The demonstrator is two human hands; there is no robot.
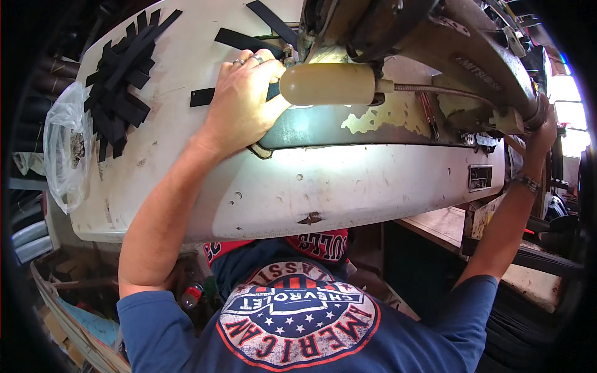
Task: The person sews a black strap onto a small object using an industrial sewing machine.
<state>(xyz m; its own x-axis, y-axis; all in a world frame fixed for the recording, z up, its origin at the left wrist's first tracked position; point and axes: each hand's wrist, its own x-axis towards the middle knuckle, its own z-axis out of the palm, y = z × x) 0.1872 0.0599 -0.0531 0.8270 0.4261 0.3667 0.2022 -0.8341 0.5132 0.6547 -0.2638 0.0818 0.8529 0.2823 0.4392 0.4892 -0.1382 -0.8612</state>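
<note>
A sewing machine (429, 37) stands on a worn white table, its arm running to the right. My left hand (245, 102), with rings on it, is curled on the table beside the needle area. A black fabric strip (201, 97) runs beneath this hand, and a dark bit of it shows between thumb and fingers. The fingertips are partly hidden behind the pale rounded lamp housing (328, 84). At the far right, my right hand (543, 127) reaches up and closes around the end of the machine by its handwheel, which is mostly hidden.
A heap of black strips (121, 81) lies on the table's left, with a clear plastic bag (65, 149) beside it at the edge. Two more strips (245, 40) lie behind my left hand. Thin red-handled tools (429, 115) rest on the machine bed. A bottle (191, 295) is below the table.
</note>
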